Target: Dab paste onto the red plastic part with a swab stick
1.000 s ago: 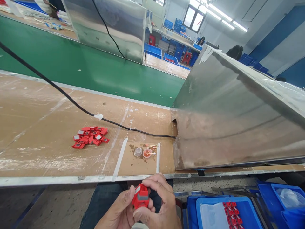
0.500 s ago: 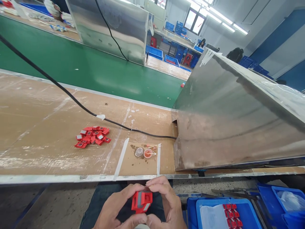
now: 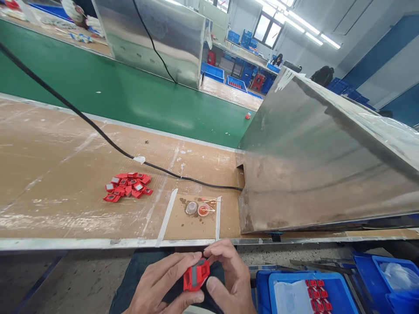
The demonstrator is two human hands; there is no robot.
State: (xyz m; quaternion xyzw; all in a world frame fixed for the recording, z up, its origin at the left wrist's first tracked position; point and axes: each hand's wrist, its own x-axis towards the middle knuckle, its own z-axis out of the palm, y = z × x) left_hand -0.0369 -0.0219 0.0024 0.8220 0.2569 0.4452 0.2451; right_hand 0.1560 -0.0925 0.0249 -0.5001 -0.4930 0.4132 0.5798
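Below the table's front edge, my left hand (image 3: 163, 285) and my right hand (image 3: 227, 279) together hold a small red plastic part with a grey insert (image 3: 195, 274). The left thumb and forefinger pinch it from the left and below, while the right fingertips grip its upper right corner. A pile of several similar red parts (image 3: 127, 185) lies on the brown worktop (image 3: 49, 174) to the upper left of my hands. Two small round caps (image 3: 198, 209), one clear and one orange, sit with thin sticks inside a taped-off rectangle just beyond the table edge.
A black cable (image 3: 98, 131) runs across the worktop into a large metal housing (image 3: 321, 161) on the right. A green conveyor belt (image 3: 131, 96) lies behind, carrying one small red part (image 3: 248, 115). Blue bins (image 3: 294, 292) with more red parts stand at the lower right.
Both hands have turned the red part between the fingers; its grey insert now faces up and right. The small red part on the belt has drifted left. The pile has not moved.
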